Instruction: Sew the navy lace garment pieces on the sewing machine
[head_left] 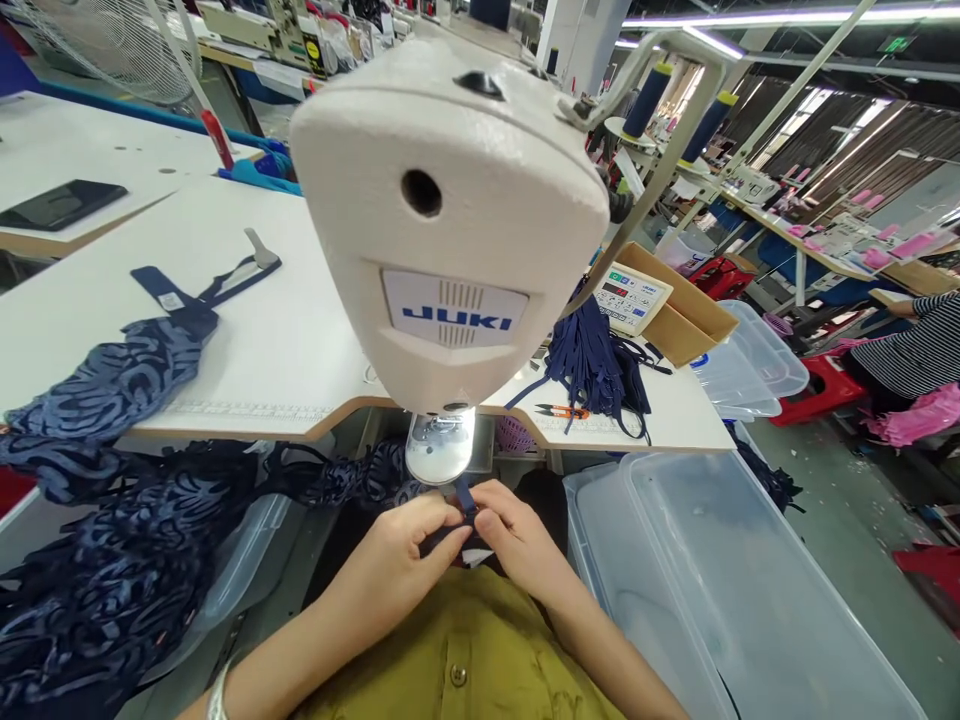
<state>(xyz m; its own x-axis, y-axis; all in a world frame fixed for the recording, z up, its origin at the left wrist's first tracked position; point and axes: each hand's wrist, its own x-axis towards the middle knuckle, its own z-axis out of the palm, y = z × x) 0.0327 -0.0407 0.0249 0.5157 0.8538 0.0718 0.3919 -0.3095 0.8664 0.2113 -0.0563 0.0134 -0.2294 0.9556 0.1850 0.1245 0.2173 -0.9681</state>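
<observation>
Just in front of the sewing machine (450, 220), my two hands meet over a dark navy strap (466, 497). My left hand (416, 545) pinches it between thumb and fingers. Closed on the same strap from the other side is my right hand (517, 535). The strap's upper end reaches toward the small rounded plate (441, 458) under the machine head. A bit of white material (475, 556) shows below my fingers. Whether the strap is joined to the patterned garments (382, 470) behind my left hand is hidden.
Left, a patterned navy garment (135, 370) drapes over the table edge above a heaped bin (255, 560). Right, navy straps (589, 350) and orange-handled snips (562, 411) lie near a control panel (630, 298). A clear plastic box (697, 560) stands beside me. A person (911, 345) sits far right.
</observation>
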